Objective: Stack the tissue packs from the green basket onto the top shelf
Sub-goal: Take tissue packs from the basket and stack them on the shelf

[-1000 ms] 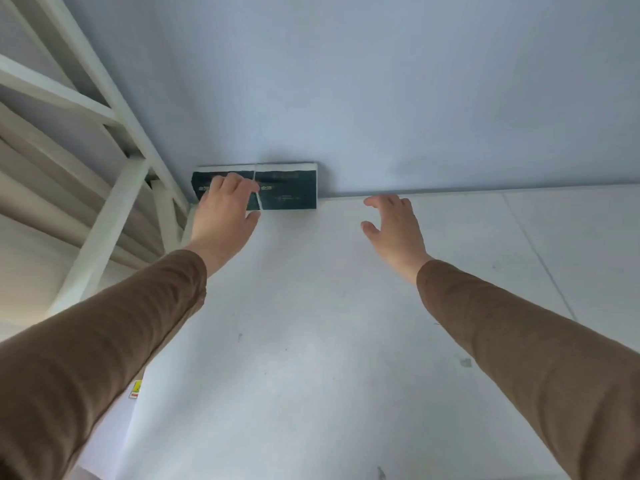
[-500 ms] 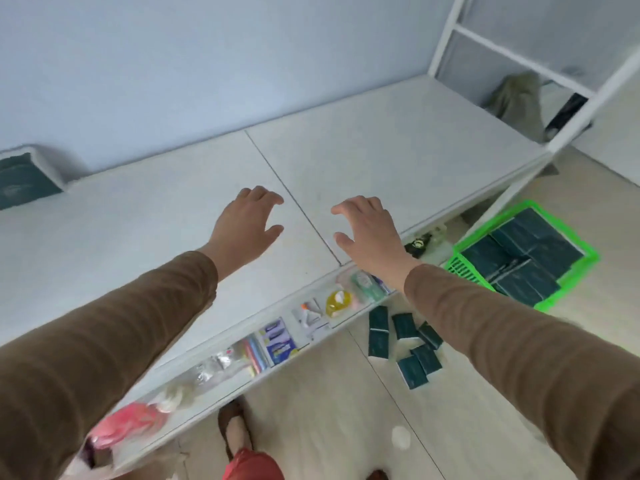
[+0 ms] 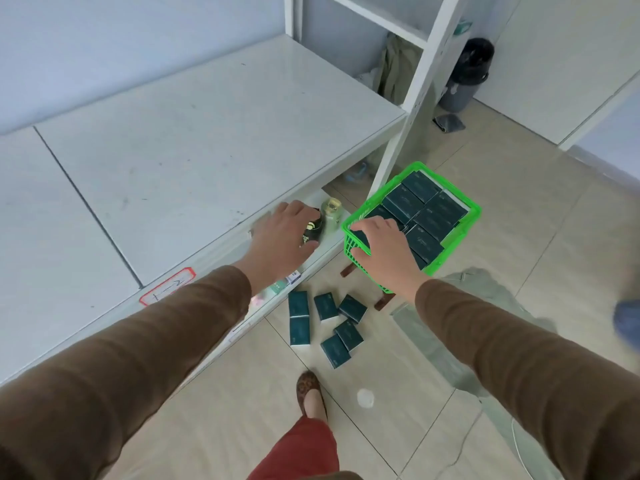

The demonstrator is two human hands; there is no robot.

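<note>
above the tiled floor, both hands reach out from brown sleeves.
from left: top shelf (image 3: 194, 140), white and bare; left hand (image 3: 281, 239), fingers loosely spread, holding nothing; loose tissue packs (image 3: 325, 327) on the floor below; right hand (image 3: 382, 249), fingers spread over the green basket (image 3: 471, 216) filled with dark tissue packs.

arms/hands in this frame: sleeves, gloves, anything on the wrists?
Both arms wear plain brown long sleeves ending at the wrists. The left hand and right hand are bare: no gloves, and no rings, watch or markings visible.
</note>
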